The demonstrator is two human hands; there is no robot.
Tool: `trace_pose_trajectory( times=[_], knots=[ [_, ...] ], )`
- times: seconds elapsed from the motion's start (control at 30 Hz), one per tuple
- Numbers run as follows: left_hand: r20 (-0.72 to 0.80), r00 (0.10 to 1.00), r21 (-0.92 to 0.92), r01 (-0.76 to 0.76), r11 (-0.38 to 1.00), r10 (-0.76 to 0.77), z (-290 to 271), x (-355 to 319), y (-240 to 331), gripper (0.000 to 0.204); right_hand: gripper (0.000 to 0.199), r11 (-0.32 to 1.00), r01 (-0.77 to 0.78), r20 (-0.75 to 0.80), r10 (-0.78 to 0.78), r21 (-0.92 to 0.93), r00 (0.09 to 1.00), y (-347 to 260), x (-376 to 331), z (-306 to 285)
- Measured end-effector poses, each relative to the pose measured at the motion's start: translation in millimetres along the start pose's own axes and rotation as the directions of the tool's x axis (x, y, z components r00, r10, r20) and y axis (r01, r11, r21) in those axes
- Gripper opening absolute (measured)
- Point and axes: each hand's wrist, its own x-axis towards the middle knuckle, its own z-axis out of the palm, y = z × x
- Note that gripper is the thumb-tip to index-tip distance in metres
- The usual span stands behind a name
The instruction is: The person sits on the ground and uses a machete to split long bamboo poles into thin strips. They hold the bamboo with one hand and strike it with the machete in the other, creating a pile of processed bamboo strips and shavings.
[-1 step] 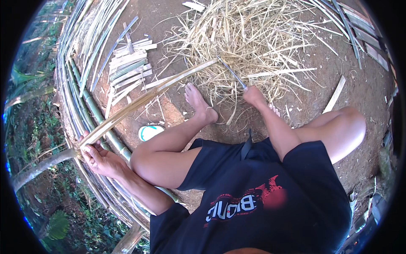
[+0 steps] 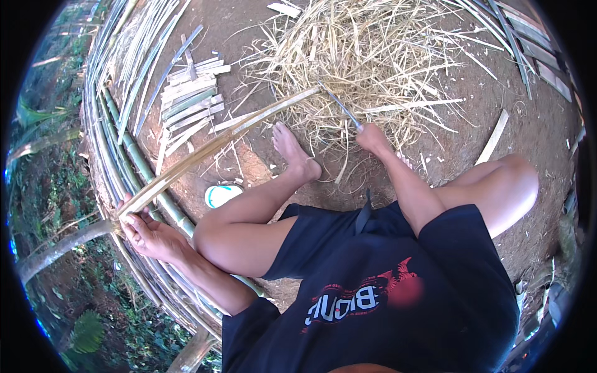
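Head view: hands (image 2: 146,233) gripping bamboo strip (image 2: 217,143).

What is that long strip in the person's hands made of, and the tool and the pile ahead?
Long strip: looks like split bamboo, pale, matte, fibrous. Blade in the right hand: likely metal, thin, grey, slightly shiny. Pile of shavings: dry straw-coloured slivers, probably bamboo. The left hand grips the strip's end.

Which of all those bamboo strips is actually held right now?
The long pale strip running diagonally from the left hand to the blade in the right hand; the others lie on the ground.
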Motion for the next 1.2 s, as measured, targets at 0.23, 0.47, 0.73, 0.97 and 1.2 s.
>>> trace_pose_trajectory(
  times=[0.23, 0.47, 0.73, 0.97, 1.2],
  knots=[
    [-0.014, 0.999, 0.063, 0.037, 0.997, -0.036, -1.7, 1.0, 8.0, 0.035, 0.022, 0.988, 0.151, -0.056, -0.15, 0.011, 0.987, -27.2, -11.4, 40.8],
    [-0.034, 0.998, 0.027, 0.057, 0.998, -0.056, -13.0, 2.4, -2.2, 0.036, 0.019, 0.994, 0.078, -0.006, -0.078, 0.078, 0.997, -43.1, -16.5, 12.6],
    [-0.021, 0.999, 0.062, 0.028, 0.998, -0.027, -7.8, 2.6, -0.1, 0.035, 0.025, 0.995, 0.019, 0.041, -0.023, 0.097, 0.999, -56.5, -27.6, 6.5],
    [-0.022, 0.999, 0.072, 0.044, 0.996, -0.042, -13.0, 6.4, -7.8, 0.035, 0.025, 0.985, 0.15, -0.055, -0.146, 0.084, 0.988, -46.0, -19.6, 21.4],
    [-0.031, 0.999, 0.068, 0.027, 0.997, -0.025, -7.7, 1.7, -1.7, 0.033, 0.02, 0.974, 0.225, -0.087, -0.225, -0.003, 0.971, -71.6, -43.3, 23.0]
  ],
)
